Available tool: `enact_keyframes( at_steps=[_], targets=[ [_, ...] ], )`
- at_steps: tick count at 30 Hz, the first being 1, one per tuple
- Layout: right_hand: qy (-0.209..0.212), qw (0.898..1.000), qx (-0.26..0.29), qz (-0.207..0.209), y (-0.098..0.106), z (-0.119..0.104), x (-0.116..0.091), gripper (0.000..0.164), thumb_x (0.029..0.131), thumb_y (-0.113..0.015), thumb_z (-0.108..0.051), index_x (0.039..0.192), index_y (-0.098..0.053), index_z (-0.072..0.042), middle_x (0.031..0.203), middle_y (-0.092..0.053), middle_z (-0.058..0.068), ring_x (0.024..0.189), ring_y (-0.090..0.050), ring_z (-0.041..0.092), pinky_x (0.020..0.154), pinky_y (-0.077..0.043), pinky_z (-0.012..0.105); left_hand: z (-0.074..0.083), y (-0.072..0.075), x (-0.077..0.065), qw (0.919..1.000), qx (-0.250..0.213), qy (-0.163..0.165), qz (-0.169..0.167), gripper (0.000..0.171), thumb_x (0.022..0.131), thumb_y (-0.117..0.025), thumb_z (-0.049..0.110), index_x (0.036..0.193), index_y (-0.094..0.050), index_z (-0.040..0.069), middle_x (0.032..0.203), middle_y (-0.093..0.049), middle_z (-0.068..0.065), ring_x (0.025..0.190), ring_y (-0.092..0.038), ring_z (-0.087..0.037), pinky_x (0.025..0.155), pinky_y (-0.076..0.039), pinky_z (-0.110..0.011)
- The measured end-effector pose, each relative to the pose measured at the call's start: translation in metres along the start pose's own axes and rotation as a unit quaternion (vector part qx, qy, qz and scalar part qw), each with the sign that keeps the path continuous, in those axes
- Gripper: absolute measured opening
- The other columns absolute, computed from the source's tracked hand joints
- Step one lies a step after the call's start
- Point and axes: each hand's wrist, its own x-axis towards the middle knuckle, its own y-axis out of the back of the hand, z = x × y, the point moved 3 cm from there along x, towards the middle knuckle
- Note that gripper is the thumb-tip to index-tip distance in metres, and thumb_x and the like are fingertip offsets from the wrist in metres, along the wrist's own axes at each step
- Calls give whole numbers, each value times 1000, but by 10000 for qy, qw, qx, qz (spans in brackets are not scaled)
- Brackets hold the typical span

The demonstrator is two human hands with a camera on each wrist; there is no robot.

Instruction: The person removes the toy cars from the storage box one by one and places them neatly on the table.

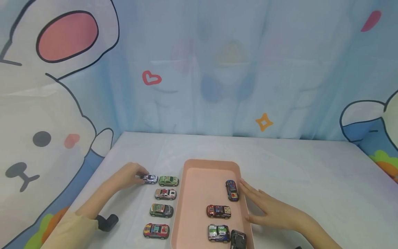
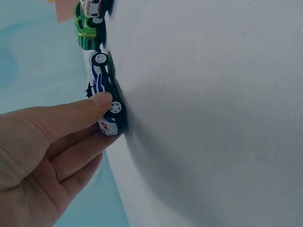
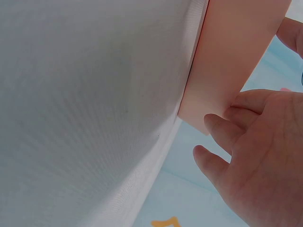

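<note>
With thumb and fingers, my left hand (image 1: 132, 174) pinches a white and blue toy car (image 1: 150, 178) at the table's left. In the left wrist view, the thumb lies along the car's side near one wheel. A green toy car (image 1: 169, 181) sits just to its right. Below that stand a white and red car (image 1: 166, 194), a dark green car (image 1: 161, 210) and a red and yellow car (image 1: 156, 231) in a column. My right hand (image 1: 273, 209) has its fingers extended at the right edge of a pink tray (image 1: 199, 183); in the right wrist view its fingertips meet the tray's outer wall.
Inside the tray are a dark blue car (image 1: 232, 190), a red and black car (image 1: 218, 211), a green and white car (image 1: 218, 233) and a black car (image 1: 238, 239). A patterned blue curtain (image 1: 192, 114) hangs behind the white table (image 1: 298, 166).
</note>
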Motion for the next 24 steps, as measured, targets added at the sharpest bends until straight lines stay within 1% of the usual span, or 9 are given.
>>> enact_keyframes(
  at_steps=[2, 5, 10, 13, 15, 17, 19, 21, 24],
  targets=[
    [22, 10000, 10, 5, 0, 0, -1, 80, 91, -57, -44, 149, -17, -7, 154, -12, 13, 132, -23, 43, 102, -14, 66, 0, -1, 0, 10000, 31, 64, -16, 24, 75, -74, 1, 98, -70, 3, 97, -68, -9, 96, -62, -28, 86, -49, -43],
    [70, 10000, 8, 22, 0, -1, -2, 79, 91, -57, -43, 149, -17, -6, 153, -12, 14, 132, -24, 43, 101, -15, 66, 1, -2, 0, 10000, 80, 35, -9, 24, 74, -75, 0, 97, -70, 2, 96, -68, -10, 95, -62, -28, 86, -49, -43],
    [-66, 10000, -25, 42, 1, 0, -2, 80, 91, -56, -45, 149, -17, -6, 154, -12, 13, 132, -24, 41, 103, -14, 64, 4, -1, 1, 9999, 80, 86, -70, 28, 73, -76, 2, 100, -69, 0, 98, -68, -12, 97, -61, -30, 87, -48, -44],
    [-82, 10000, -26, 30, 2, -1, -1, 81, 91, -56, -46, 149, -16, -6, 154, -11, 13, 132, -23, 41, 103, -13, 64, 8, 6, 0, 9997, 200, 119, -69, 33, 76, -76, 6, 107, -67, -2, 104, -66, -14, 101, -59, -32, 89, -46, -46],
    [-61, 10000, -7, 19, 2, -2, -1, 80, 91, -56, -45, 149, -16, -6, 154, -11, 13, 132, -23, 42, 103, -13, 65, 14, 14, -1, 9996, 293, 31, 34, 36, 78, -75, 7, 111, -65, -3, 108, -65, -16, 104, -58, -34, 89, -46, -46],
    [-31, 10000, 1, 9, 2, -3, 0, 80, 92, -55, -44, 149, -16, -6, 154, -10, 13, 132, -24, 44, 102, -13, 65, 23, 22, -1, 9992, 319, -124, 200, 37, 80, -73, 8, 114, -63, -4, 111, -64, -17, 105, -58, -34, 88, -47, -46],
    [12, 10000, 7, 4, 2, -3, 0, 80, 92, -55, -44, 149, -15, -6, 154, -10, 14, 131, -24, 44, 102, -13, 65, 37, 29, 0, 9984, 254, -323, 384, 37, 81, -72, 9, 115, -63, -4, 113, -63, -18, 106, -58, -34, 88, -47, -45],
    [16, 10000, 3, 4, 2, -3, -1, 80, 92, -55, -43, 149, -15, -6, 154, -10, 14, 131, -25, 45, 102, -13, 65, 55, 33, 2, 9969, 190, -558, 530, 38, 82, -72, 10, 117, -63, -2, 114, -63, -17, 107, -57, -33, 89, -47, -45],
    [31, 10000, -5, 20, 1, -3, -1, 79, 92, -56, -43, 149, -16, -5, 154, -11, 14, 131, -25, 45, 102, -13, 65, 85, 34, 6, 9935, 137, -942, 619, 38, 83, -72, 14, 118, -63, 1, 115, -63, -14, 108, -57, -31, 90, -47, -43]
  ],
)
